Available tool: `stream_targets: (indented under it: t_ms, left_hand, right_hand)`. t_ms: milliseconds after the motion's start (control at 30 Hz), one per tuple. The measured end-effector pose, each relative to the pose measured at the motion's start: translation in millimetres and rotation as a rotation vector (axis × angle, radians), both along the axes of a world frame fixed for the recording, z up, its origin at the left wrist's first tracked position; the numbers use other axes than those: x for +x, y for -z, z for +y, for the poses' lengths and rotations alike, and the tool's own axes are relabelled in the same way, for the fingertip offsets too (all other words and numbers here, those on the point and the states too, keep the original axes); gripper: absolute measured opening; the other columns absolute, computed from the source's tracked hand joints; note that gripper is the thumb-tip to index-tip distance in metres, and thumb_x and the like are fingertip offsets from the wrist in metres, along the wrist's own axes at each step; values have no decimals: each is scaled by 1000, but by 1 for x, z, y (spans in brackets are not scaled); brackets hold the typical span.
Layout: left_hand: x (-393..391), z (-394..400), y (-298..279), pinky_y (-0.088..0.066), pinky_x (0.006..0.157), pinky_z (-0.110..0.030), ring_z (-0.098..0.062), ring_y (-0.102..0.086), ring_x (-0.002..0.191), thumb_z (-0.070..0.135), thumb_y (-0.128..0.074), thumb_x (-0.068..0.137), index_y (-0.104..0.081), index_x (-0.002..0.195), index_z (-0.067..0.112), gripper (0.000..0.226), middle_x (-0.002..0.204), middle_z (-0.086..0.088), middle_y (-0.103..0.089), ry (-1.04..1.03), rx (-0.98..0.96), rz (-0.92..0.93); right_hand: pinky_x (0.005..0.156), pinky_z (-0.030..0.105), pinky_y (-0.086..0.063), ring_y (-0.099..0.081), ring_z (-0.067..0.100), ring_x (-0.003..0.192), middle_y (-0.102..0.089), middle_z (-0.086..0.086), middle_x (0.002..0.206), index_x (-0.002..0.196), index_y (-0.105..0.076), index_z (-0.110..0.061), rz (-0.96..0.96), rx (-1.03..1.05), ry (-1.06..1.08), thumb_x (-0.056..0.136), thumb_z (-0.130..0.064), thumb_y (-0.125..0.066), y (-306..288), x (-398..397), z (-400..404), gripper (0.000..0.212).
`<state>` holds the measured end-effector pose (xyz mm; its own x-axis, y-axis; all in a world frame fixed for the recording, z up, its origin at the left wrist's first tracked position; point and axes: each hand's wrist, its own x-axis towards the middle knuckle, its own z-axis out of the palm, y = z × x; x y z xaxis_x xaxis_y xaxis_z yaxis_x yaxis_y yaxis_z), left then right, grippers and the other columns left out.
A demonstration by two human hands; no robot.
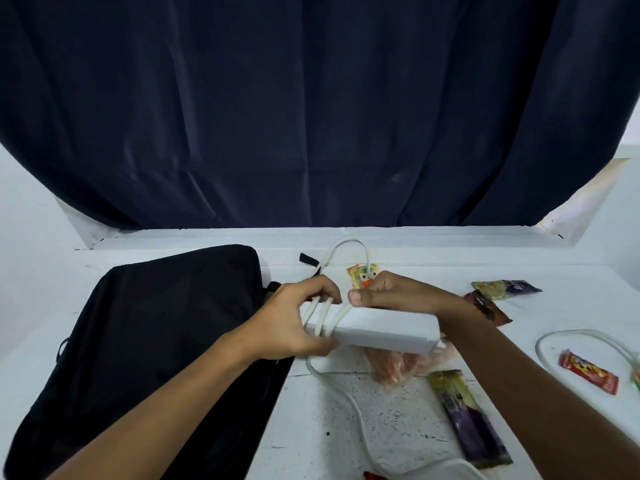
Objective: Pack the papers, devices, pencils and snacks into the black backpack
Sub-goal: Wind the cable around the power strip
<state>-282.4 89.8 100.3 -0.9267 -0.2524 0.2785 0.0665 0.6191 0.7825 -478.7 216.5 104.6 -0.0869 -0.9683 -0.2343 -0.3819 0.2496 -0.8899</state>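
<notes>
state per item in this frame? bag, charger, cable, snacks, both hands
black backpack: flat on the table, left of the hands
white power brick: lifted, held by both hands
white cable: several turns wound round the brick, the rest trailing over the table
left hand: grips the brick's wrapped end
right hand: pinches the cable
snack packets: loose on the table, unpacked

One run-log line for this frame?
step: winding cord on white adapter | left hand: holds adapter end | right hand: pinches cord | black backpack: flat

Left hand [294,323] curled, gripping; right hand [388,292] pinching.
</notes>
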Motion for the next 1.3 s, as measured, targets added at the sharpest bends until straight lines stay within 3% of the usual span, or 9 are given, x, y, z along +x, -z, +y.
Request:
stream_targets:
  t_ms: [67,133,200,300,500,633,800,1000,1300]
  left_hand:
    - [0,1,1,-49,51,-31,-16,-58,64,18,-82,61,-57,94,16,42,84,-1,-61,-17,149,36]
    - [-2,2,1,-50,42,-27,-24,-60,56,14,-84,60,-56,92,12,43,82,-3,-62,-29,311,56]
    - [-5,2,1,-48,39,-26,-31,-60,53,16,-86,56,-55,91,7,47,77,-4,-62,-56,399,74]
    - [-15,6,-3,-43,37,-23,-27,-56,47,15,-86,50,-53,88,5,51,74,-13,-58,-142,611,126]
    - [-23,-1,-12,-38,38,-23,-18,-55,54,2,-77,73,-66,117,23,51,83,-7,-60,-311,815,157]
    - [-21,-13,-17,-39,37,-23,-20,-55,50,2,-70,82,-69,113,14,33,83,-8,-62,-380,794,178]
    - [-18,-26,-27,-38,38,-22,-18,-57,52,1,-66,85,-62,100,9,18,75,-5,-60,-438,761,188]
    - [-6,-43,-47,-40,40,-23,-20,-59,60,6,-68,85,-57,94,13,17,77,-5,-57,-499,748,236]
    - [8,-94,-99,-43,40,-24,-18,-64,54,9,-70,83,-53,92,17,20,83,-2,-60,-669,358,385]
  right_hand:
    - [66,32,-42,-50,23,69,-59,19,86,84,-61,4,-110,24,263,61,-64,-75,31,-23,1,73]
    - [76,36,-52,-59,21,77,-64,21,113,103,-62,-5,-362,31,560,79,-41,-71,66,-40,2,44]
    - [60,31,-56,-64,19,68,-68,15,92,110,-59,-2,-741,-2,657,91,-15,-49,72,-34,-4,26]
    - [34,16,-38,-46,11,34,-54,10,50,72,-61,0,-1089,-154,472,78,-4,-41,46,2,-11,21]
    - [45,24,-46,-55,17,44,-61,13,60,89,-57,5,-893,-337,362,91,-2,-42,44,33,-27,16]
    - [71,34,-52,-66,28,76,-67,14,81,114,-55,-3,-537,-279,191,91,1,-54,39,45,-20,24]
    - [82,39,-52,-67,23,103,-70,8,108,127,-51,-27,-421,-192,146,84,-13,-71,31,56,-17,49]
    - [83,37,-38,-66,24,101,-70,8,111,124,-56,-22,-382,-151,102,82,-36,-68,33,57,-17,46]
    - [53,24,-33,-41,14,54,-49,5,55,105,-65,-15,-321,-344,311,104,-33,-30,60,76,-19,39]
